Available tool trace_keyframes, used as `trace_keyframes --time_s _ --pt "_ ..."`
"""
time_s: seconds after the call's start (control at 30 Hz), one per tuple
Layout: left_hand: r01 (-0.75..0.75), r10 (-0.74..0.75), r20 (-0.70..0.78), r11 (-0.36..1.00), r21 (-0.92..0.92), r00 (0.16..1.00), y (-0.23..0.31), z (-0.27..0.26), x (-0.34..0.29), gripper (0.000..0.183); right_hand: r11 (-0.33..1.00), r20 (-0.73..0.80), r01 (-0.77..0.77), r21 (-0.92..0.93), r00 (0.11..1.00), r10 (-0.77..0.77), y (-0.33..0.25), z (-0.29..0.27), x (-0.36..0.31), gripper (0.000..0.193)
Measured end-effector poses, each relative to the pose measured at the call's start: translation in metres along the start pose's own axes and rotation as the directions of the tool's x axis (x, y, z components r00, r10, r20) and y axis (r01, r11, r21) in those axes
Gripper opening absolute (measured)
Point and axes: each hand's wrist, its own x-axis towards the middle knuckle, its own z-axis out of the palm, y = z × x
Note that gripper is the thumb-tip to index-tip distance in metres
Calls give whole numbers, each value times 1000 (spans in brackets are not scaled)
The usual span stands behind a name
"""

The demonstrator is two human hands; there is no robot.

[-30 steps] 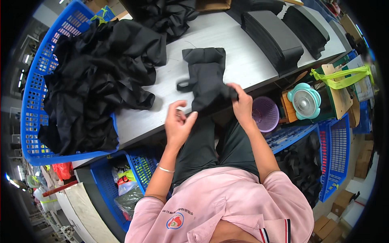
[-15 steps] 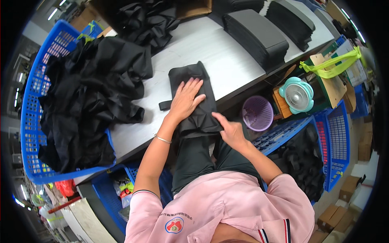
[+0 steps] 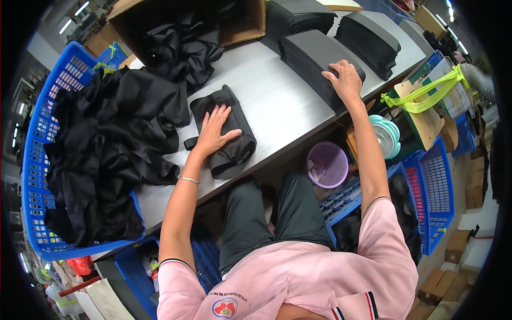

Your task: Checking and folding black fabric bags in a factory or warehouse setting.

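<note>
My left hand (image 3: 214, 133) lies flat, fingers spread, on a black folded fabric piece (image 3: 234, 159) near the front edge of the table; a short black strap sticks out at its left side. My right hand (image 3: 348, 84) reaches to a stack of flat dark pieces with a grey top (image 3: 309, 44). Its fingers are bent over the top of the stack, with thumb and forefinger apart. No piece is seen lifted from the stack.
Left stands a blue plastic basket (image 3: 33, 176) heaped with black fabric (image 3: 106, 144). An open carton (image 3: 242, 24) spills more fabric at the back. Other dark stacks (image 3: 368, 42) are behind. Below the edge are a purple bin (image 3: 328, 165), a turquoise fan (image 3: 385, 137) and blue crates (image 3: 440, 186).
My right hand has left the fabric piece's near edge and moved up and right to the stack. The piece looks shorter, its near end folded up. My left hand stays on it.
</note>
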Motion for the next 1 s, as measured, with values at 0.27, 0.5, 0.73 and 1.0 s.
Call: trace_keyframes --time_s 0.27,0.5,0.73,1.0 --pt "82 -303 -140 615 -784 943 81 -63 -20 49 1000 -126 6 12 992 -5 -6 -11 -18 23" --pt "135 -197 162 -145 -980 967 194 19 -98 68 956 -70 159 248 987 -146 -140 -70 -173 11" --pt "415 76 440 -509 -754 895 202 90 -136 99 670 385 -224 708 917 -101 -174 -133 -270 12" --pt "156 24 197 -709 -688 980 223 40 -140 81 350 704 -654 671 710 -21 -146 -154 -302 16"
